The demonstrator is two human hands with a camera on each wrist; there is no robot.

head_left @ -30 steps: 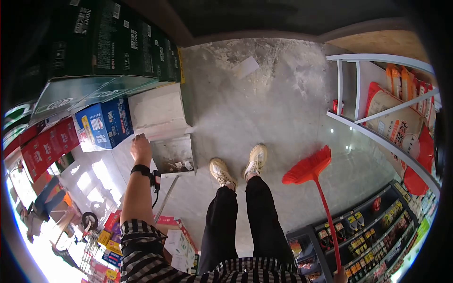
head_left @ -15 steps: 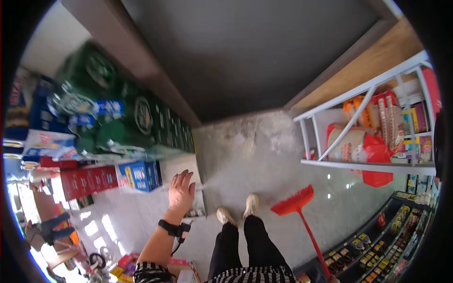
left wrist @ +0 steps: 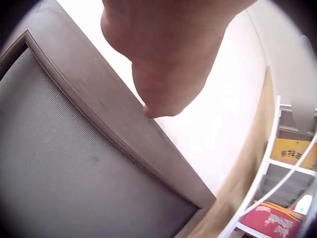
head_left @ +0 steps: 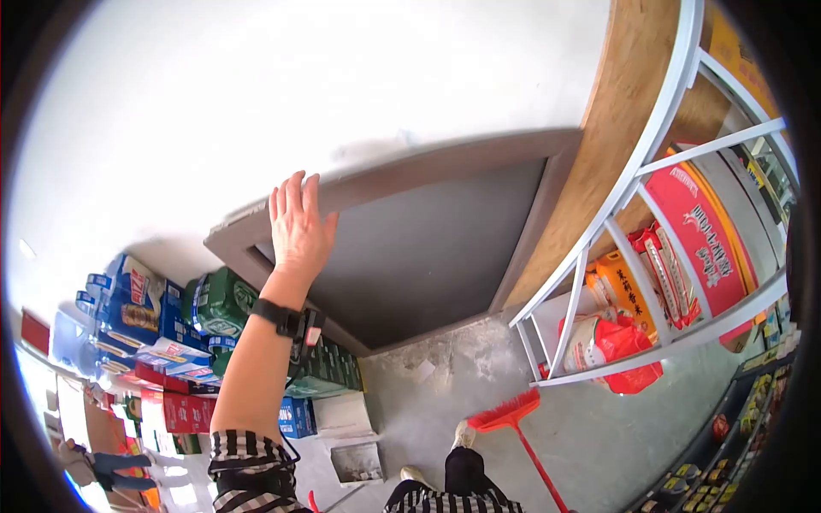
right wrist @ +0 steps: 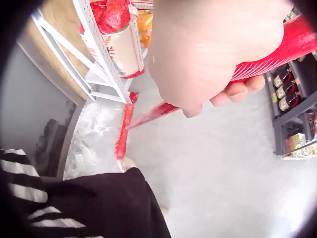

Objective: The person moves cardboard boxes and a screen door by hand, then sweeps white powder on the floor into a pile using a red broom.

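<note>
My left hand (head_left: 299, 231) is raised with its fingers straight, at the top edge of a large grey mesh panel (head_left: 428, 248) with a brown frame (head_left: 445, 167). In the left wrist view, a fingertip sits right at that frame's edge. My right hand (right wrist: 213, 54) grips the red handle of a broom (right wrist: 121, 131). The broom's bristle head (head_left: 506, 410) is on the floor near one shoe. A grey dustpan (head_left: 376, 451) with debris in it stands on the floor, left of my feet.
On the right is a white metal rack (head_left: 607, 214) holding rice bags (head_left: 629, 286) and boxes. Stacked drink packs (head_left: 218, 299) and cartons line the left. A dark shelf of jars (head_left: 727, 453) stands at lower right. White wall rises above the panel.
My left hand has risen from beside the dustpan to the panel's top edge, its fingers straightening. The view has tilted up. The broom head has come closer to my feet.
</note>
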